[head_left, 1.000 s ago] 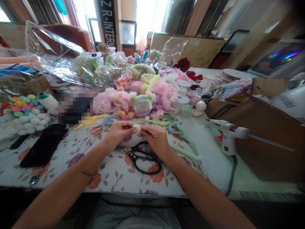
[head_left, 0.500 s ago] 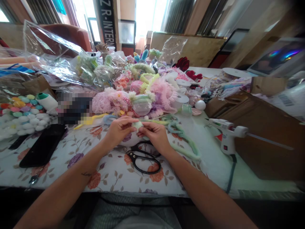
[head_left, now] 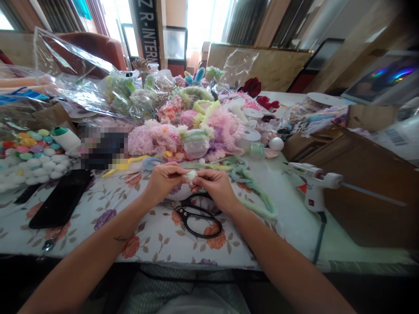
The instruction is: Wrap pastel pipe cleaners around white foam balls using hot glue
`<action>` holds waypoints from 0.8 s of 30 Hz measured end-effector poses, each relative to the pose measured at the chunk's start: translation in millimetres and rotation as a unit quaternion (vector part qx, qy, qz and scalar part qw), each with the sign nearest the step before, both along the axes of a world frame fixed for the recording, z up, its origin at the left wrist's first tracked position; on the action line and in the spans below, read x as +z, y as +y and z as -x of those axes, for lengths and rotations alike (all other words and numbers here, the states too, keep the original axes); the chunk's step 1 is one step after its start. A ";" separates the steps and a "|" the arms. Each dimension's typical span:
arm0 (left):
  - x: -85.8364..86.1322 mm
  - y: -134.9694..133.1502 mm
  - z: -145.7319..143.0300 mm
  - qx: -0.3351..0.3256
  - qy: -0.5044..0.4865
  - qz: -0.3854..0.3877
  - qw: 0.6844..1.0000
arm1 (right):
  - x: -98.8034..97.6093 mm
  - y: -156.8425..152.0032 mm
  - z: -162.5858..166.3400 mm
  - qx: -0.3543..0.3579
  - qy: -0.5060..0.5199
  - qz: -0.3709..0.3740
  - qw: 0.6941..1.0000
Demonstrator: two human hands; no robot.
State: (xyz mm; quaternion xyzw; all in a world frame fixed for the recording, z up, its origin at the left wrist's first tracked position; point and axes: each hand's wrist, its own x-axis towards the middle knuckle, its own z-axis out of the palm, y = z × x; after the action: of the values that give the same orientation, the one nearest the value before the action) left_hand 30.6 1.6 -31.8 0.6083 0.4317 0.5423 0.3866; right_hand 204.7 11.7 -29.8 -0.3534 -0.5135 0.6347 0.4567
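Note:
My left hand (head_left: 163,179) and my right hand (head_left: 214,185) meet above the flowered tablecloth (head_left: 147,235), fingers pinched together on a small pale green fuzzy piece (head_left: 190,176) held between them. Black-handled scissors (head_left: 196,216) lie on the cloth just below my hands. A light green fuzzy chenille strip (head_left: 258,198) curls on the table to the right of my right hand.
A heap of pink, green and yellow fluffy craft pieces (head_left: 193,126) fills the table behind my hands. A white glue gun (head_left: 312,185) lies at the right by a cardboard box (head_left: 356,183). A black phone (head_left: 60,198) and a bag of coloured pompoms (head_left: 29,159) sit left.
My hands have stayed together on the small green piece, shifting only slightly; my fingers have turned it a little between them.

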 end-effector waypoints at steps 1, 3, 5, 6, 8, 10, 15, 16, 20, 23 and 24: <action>1.6 0.6 0.1 -0.010 -0.014 0.009 1.000 | 0.0 1.3 -0.3 0.002 0.015 0.012 1.000; 4.5 1.8 1.5 -0.038 -0.042 0.042 0.997 | 0.2 4.6 -1.7 0.008 0.052 0.048 0.997; 6.5 2.8 3.9 -0.061 -0.058 0.075 0.994 | 0.4 8.0 -3.6 0.019 0.079 0.086 0.993; 7.0 3.0 4.9 -0.066 -0.058 0.081 0.993 | 0.3 9.4 -4.4 0.024 0.084 0.098 0.991; 7.5 2.8 5.5 -0.063 -0.044 0.072 0.994 | -0.4 10.5 -5.0 0.032 0.085 0.104 0.990; 8.0 1.7 3.6 -0.059 -0.034 0.067 0.995 | -1.9 9.6 -4.2 0.035 0.079 0.092 0.992; 12.0 -2.3 -3.2 -0.050 -0.060 0.120 0.990 | -3.1 5.3 -1.9 0.024 0.040 0.034 0.998; 12.4 -2.7 -3.5 -0.043 -0.065 0.132 0.988 | -2.5 5.3 -2.3 0.017 0.031 0.023 0.999; 9.4 -1.5 -1.6 -0.037 -0.112 0.170 0.978 | 0.8 8.2 -5.8 -0.010 0.001 -0.014 1.000; 4.4 1.5 1.0 -0.037 -0.140 0.190 0.971 | 0.4 10.8 -8.4 -0.024 -0.020 -0.046 0.998; 3.1 2.5 1.7 -0.029 -0.139 0.189 0.972 | -0.4 11.1 -8.8 -0.034 -0.033 -0.065 0.997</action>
State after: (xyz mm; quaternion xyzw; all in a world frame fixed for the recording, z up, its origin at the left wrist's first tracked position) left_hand 28.9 4.1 -28.8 0.4552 0.4510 0.5187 0.5660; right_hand 213.4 22.8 -30.2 -0.3614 -0.5558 0.5720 0.4829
